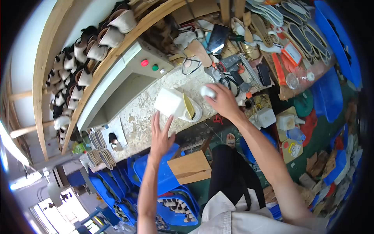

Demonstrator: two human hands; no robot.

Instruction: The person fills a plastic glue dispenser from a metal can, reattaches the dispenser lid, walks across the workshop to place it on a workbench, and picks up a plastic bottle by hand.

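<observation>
On the worn, spotted workbench (136,111) stands a white plastic container (170,102). Beside it, a yellow flat piece (188,106) lies across a white round dish or rim (196,114); I cannot tell whether they are joined to the container. My left hand (161,136) is at the container's near side, fingers spread, with nothing in it. Just right of the container, my right hand (223,100) has its fingers closed round a small, rounded white thing (208,92), whose kind is unclear.
Behind the bench is a grey machine housing (128,74) with red and green buttons. Shoes (97,50) fill the rack above. Tools, a phone (218,39) and soles (300,37) crowd the right side. A wooden stool (189,167) and blue bins (177,206) stand below.
</observation>
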